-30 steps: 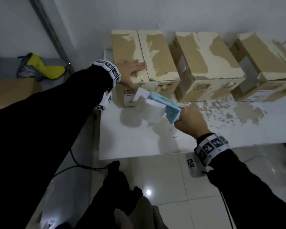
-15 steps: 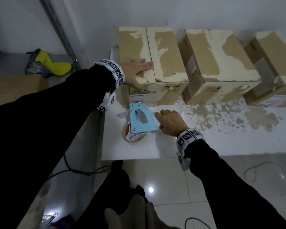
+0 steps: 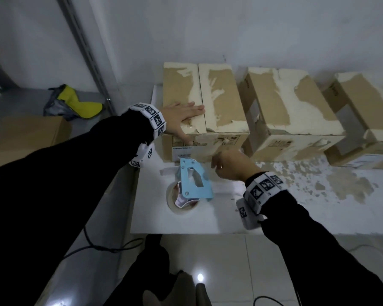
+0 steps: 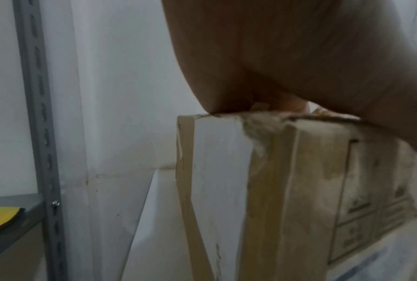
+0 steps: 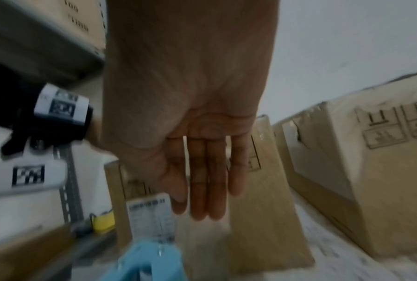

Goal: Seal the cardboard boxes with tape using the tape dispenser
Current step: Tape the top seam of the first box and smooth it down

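Note:
A light-blue tape dispenser [image 3: 194, 181] with its tape roll [image 3: 181, 202] lies on the white table [image 3: 296, 208], just in front of the leftmost cardboard box [image 3: 219, 100]. My left hand [image 3: 181, 117] lies flat on the left top flap of that box, thumb down the front face; the left wrist view shows the palm [image 4: 299, 57] pressing the box's top edge [image 4: 263, 121]. My right hand [image 3: 228, 164] hovers beside the dispenser, holding nothing. In the right wrist view its fingers [image 5: 207, 180] are straight, above the blue dispenser [image 5: 149, 262].
Two more worn cardboard boxes [image 3: 290, 111] [image 3: 367, 115] stand in a row to the right along the wall. A grey metal shelf post [image 3: 84, 47] and a yellow object [image 3: 80, 102] are at the left. A cable [image 3: 102, 248] runs on the tiled floor.
My right hand set the dispenser down on the table, let go of it, and has now lifted away toward the box. The left hand stayed on the box top.

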